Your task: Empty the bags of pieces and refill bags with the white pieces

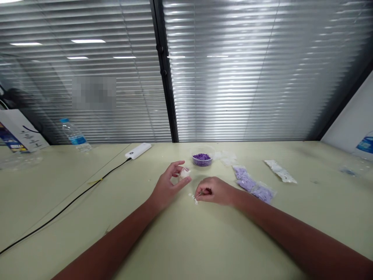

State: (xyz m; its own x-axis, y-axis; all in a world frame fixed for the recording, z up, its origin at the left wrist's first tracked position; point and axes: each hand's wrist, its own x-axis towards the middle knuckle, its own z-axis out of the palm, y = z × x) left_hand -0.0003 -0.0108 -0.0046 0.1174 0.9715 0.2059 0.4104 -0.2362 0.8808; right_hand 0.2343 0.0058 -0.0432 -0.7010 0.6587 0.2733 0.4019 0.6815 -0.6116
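My left hand (169, 184) is curled round a small whitish object with pinkish marks (184, 173), held just above the table; its kind is unclear. Close by on the right, my right hand (214, 190) pinches at the tabletop, fingertips together beside a few small white pieces (194, 199). What those fingertips hold, if anything, is too small to make out. Beyond both hands stands a clear round bowl (203, 161) with small purple pieces in it.
Bags of lilac pieces (253, 184) and a bag of white pieces (280, 171) lie to the right. A white power bank (138, 151) with a black cable (87, 189) is on the left. Water bottle (76, 136) and paper bag (23, 130) stand farther left, near the blinds.
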